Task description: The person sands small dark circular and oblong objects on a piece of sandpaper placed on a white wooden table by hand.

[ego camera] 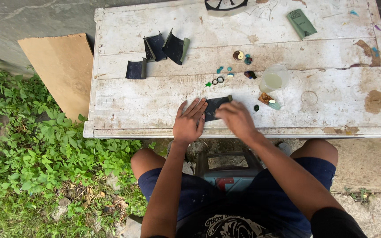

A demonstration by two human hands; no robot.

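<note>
Dark sandpaper sheet (214, 107) lies flat near the front edge of the worn white wooden table (155, 99) in the head view. The left hand (189, 121) rests on the sheet's left end, fingers spread and pressed flat. The right hand (236, 118) sits over its right end, fingers curled down together; whether they pinch anything I cannot tell. Behind the hands lie small coloured rings and discs (228, 72), a clear plastic cup (273, 79) and a green block (301, 23). 3 folded dark sheets (157, 52) sit further back on the left. Brown cardboard (62, 70) leans beside the table, above green plants (31, 145).
</note>
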